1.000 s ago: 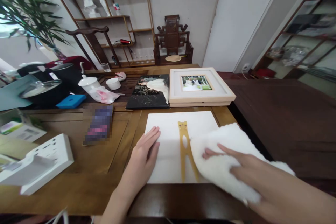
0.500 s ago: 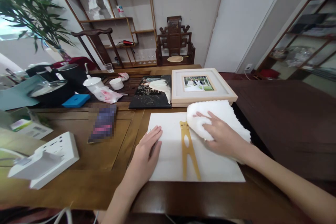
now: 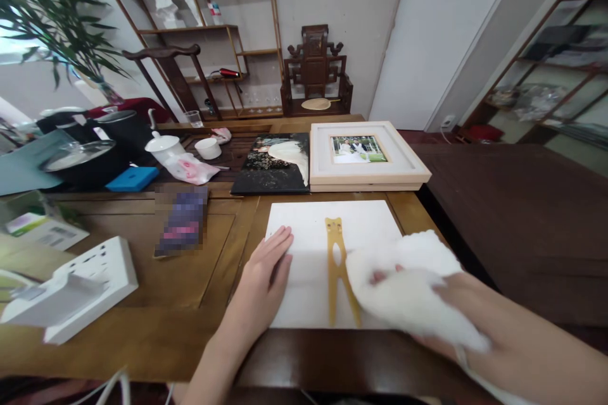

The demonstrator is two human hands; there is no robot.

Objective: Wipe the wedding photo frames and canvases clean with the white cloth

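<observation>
A white board (image 3: 304, 291) lies flat near the table's front edge, with a gold-coloured folding easel stand (image 3: 335, 266) on it, two legs toward me. My left hand (image 3: 266, 272) rests flat on the board's left edge, fingers stretched out and holding nothing. On the right side, my right hand (image 3: 451, 304) is closed on a white cloth (image 3: 399, 294), which is bunched around the fingers and blurred by motion. The cloth covers the board's right part and comes close to the stand's right leg. Most of the right hand's fingers are hidden in its folds.
Behind the board lie a black photo panel (image 3: 273, 180) and a light wooden picture frame (image 3: 370, 188). A white power strip (image 3: 104, 291), a blue box (image 3: 132, 178), a white teapot (image 3: 163, 144) and dark pots (image 3: 85, 168) stand to the left.
My right hand has pulled the cloth toward me and to the right, from the board's far right corner to its near right side. The left hand keeps its place.
</observation>
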